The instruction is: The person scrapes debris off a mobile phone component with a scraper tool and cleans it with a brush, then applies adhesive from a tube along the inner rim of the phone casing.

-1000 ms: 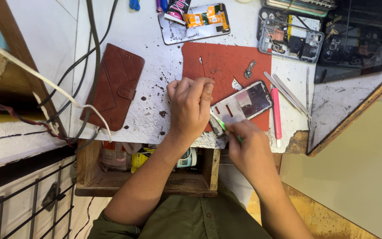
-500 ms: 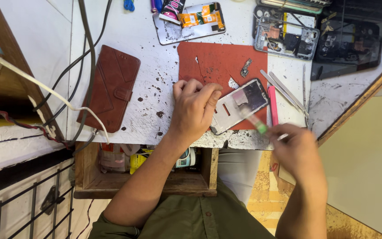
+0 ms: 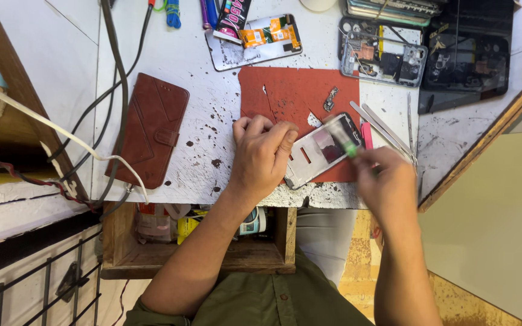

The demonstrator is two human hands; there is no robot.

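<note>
Evidently the opened phone (image 3: 321, 151) lay unfinished on the desk (image 3: 212, 127), left hand (image 3: 261, 154) pinning it, right hand (image 3: 385, 181) gripping a green-tipped tool (image 3: 342, 142).

The person wears an olive-green shirt (image 3: 261, 302) with a buttoned front; one small button shows near the middle. Its sleeves are rolled up above the elbows, leaving both forearms bare. Left hand (image 3: 261, 158) and right hand (image 3: 388, 187) are ungloved, without rings or watch.

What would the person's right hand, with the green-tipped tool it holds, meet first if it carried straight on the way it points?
Probably the opened phone frame: the right hand points up-left, and its blurred green-tipped tool is already over the frame's upper end. Contact is unclear.
</note>
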